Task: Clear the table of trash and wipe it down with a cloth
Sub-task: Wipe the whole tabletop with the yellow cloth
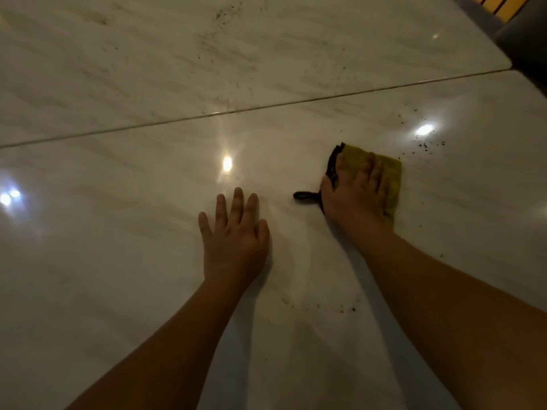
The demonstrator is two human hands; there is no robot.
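Right hand (pixel 355 193) lies flat, palm down on the cloth (pixel 392 173), fingers straight and pressing. It isn't curled around the cloth. The cloth is a yellow, soft-looking fabric bunched into a rough rectangle, and it shows past the fingertips and along the hand's outer edge. Black trim (pixel 332 164) runs along the thumb side. A thin black hanging loop (pixel 305 195) sticks out flat on the surface just inboard of the thumb base.

Left hand (pixel 236 238) is also flat, palm down on the bare table (pixel 118 217), fingers straight and slightly spread, holding nothing. It sits well apart from the cloth, on the loop side.

The table top is glossy, pale and marble-like, with faint grey veining. Several bright lamp reflections (pixel 227 163) show in the gloss, one just ahead of the left fingertips.

A straight seam (pixel 207 113) crosses the surface beyond both hands, splitting it into two slabs.

Dark crumbs (pixel 426 145), fine and gritty, are scattered just beyond and outboard of the cloth. There are more specks (pixel 346 308) back beside the right forearm. A smudgy speckled patch (pixel 220 14) sits on the far slab.

A dark rounded shape (pixel 527 45) is at the far right table corner. I can't tell what it is.
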